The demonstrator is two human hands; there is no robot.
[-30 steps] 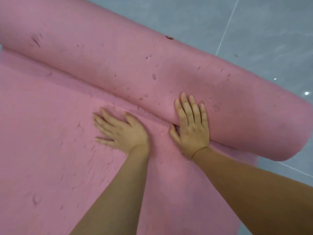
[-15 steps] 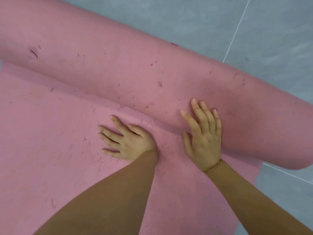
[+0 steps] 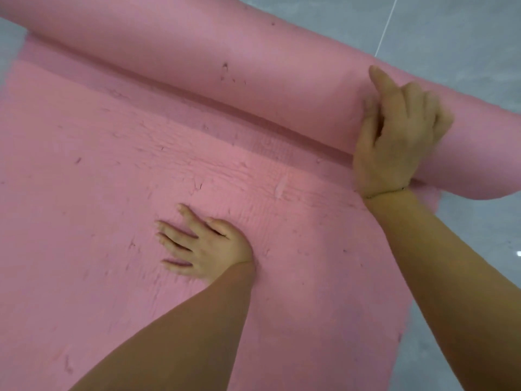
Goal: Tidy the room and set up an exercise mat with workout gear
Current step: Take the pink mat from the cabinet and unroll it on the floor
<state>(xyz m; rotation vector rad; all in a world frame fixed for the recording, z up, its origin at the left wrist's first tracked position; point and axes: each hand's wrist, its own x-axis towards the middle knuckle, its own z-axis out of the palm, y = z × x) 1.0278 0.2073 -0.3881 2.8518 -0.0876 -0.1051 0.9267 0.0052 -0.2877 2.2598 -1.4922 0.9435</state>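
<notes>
Right hand (image 3: 394,136) pressing mat roll (image 3: 225,60), left hand (image 3: 205,246) flat, floor (image 3: 465,38) beyond

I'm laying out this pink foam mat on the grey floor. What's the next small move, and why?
Probably push the rolled part further away with the right hand, while the left hand pins the flat part: much of the pink foam mat is still rolled.

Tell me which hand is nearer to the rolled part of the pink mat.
The right. The right hand rests on the rolled part of the pink mat; the left hand lies flat on the unrolled part, apart from it.
</notes>
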